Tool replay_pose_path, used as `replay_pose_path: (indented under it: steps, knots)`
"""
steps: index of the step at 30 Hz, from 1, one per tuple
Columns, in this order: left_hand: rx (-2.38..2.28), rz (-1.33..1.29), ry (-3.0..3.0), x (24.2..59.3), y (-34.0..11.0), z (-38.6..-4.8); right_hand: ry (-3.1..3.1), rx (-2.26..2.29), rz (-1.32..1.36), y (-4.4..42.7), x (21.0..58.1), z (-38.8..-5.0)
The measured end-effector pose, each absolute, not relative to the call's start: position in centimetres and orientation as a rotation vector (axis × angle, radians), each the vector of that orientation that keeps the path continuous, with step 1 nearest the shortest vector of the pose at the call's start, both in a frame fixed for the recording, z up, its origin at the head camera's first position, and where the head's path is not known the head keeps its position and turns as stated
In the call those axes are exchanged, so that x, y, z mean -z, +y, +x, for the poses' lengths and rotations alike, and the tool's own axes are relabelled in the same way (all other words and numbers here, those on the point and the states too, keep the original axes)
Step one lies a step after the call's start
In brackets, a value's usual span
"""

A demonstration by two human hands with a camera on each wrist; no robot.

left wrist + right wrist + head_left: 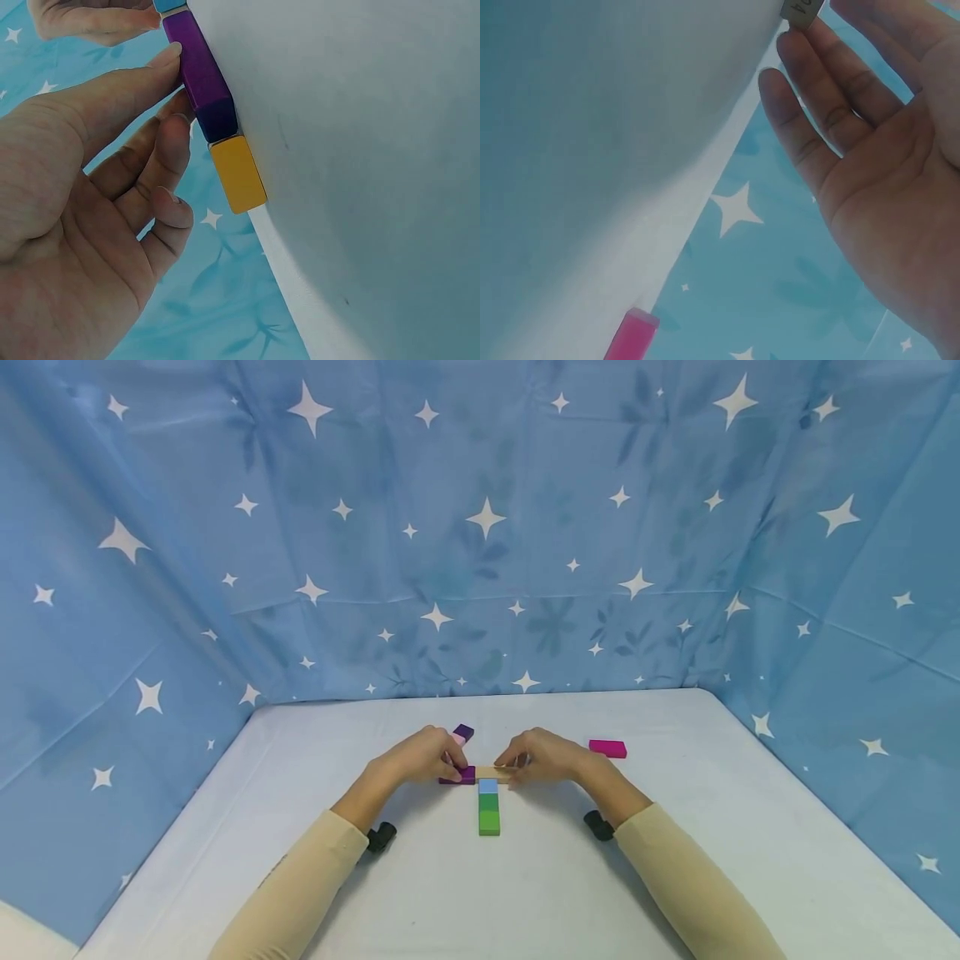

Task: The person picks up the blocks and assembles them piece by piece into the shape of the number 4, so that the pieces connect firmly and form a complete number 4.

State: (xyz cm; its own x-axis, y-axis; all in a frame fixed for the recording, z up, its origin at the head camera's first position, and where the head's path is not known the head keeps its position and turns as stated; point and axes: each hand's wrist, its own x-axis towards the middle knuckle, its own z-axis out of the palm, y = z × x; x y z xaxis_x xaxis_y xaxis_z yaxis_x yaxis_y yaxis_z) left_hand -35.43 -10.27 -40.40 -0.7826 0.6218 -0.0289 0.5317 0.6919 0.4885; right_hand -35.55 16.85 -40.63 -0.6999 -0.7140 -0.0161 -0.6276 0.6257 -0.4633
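Observation:
My left hand [427,756] pinches a purple block [457,775] between thumb and fingers on the white table. In the left wrist view that purple block [199,71] shows a dark blue end, with a yellow-orange block [238,174] beyond it. A light wooden block [487,772] lies end to end with the purple one. My right hand [546,755] holds the wooden block's right part; in the right wrist view only a corner of the wooden block [801,11], with markings, shows at the fingertips. Below the row stands a blue-and-green column of blocks [489,818].
Behind my left hand lies a dark purple and pink piece [463,732], partly hidden. A magenta block [607,749] lies to the right of my right hand. The white table [480,902] ends at a blue star-patterned curtain [480,568].

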Motion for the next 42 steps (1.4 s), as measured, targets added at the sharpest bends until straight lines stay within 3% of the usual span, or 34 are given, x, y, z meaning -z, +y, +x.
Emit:
replay_pose_path:
  steps: [25,42]
  knots:
    - [-0.697,0.921,2.713,40.5,-9.9,-35.2,2.770,0.691,-1.023,21.6,39.2,-36.6]
    - [-0.694,0.936,2.725,40.4,-10.3,-35.2,2.845,0.727,-0.764,26.2,38.3,-37.5]
